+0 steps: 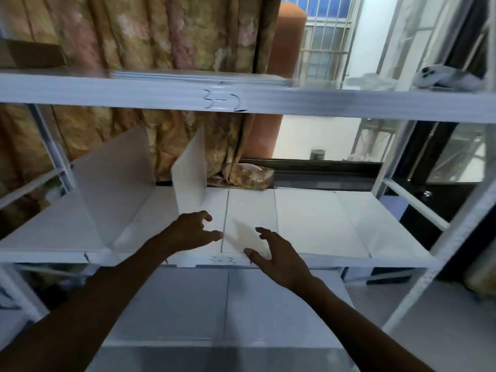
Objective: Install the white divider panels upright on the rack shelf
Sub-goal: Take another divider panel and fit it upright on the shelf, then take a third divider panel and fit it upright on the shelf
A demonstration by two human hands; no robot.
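Observation:
Two white divider panels stand upright on the middle rack shelf: a large one at the left and a narrower one near the centre. Just below the narrower panel's base is my left hand, fingers spread and empty. My right hand hovers open over the shelf's front edge beside the marking "3-3". Flat white panels lie side by side on the shelf between and behind my hands. A stack of flat white panels rests on the upper shelf.
The upper shelf beam is marked "3-2". A cardboard box sits top left, a white device top right. Floral curtains and a barred window hang behind. A lower white shelf lies under my arms.

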